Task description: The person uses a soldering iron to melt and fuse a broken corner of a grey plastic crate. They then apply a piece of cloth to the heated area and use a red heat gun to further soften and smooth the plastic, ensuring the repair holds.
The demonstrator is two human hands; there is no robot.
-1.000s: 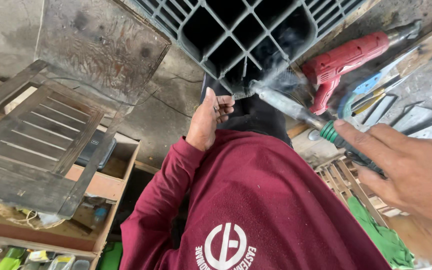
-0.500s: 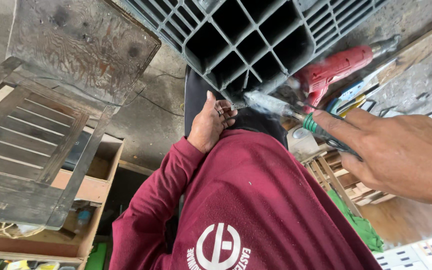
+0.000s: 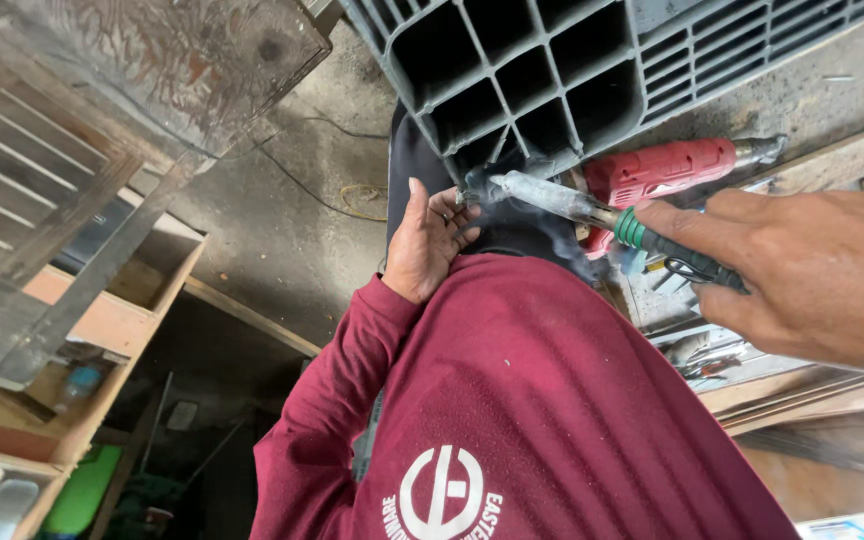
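Closer now than half a second ago: the view has swung in, the grey plastic crate fills more of the top, and the hot tool has come forward so its metal tip sits at the crate's lower corner, with a wisp of smoke there. Right hand is clamped round the tool's dark handle, just behind a green collar. Left hand lies open, fingers loosely spread, on the dark trouser leg just under that same corner, holding nothing and near the tip. Step in hand looks like heating or melting the crate's plastic at that corner; the next move likely calls for a steady tip on the seam and keeping the left fingers out of the heat. Red power drill lies behind the tool on a cluttered wooden bench, beside metal scraps. Maroon sweatshirt fills the lower frame. Floor is stained concrete with a thin wire across it. Left side: a slatted wooden chair over open wooden shelving with small containers.
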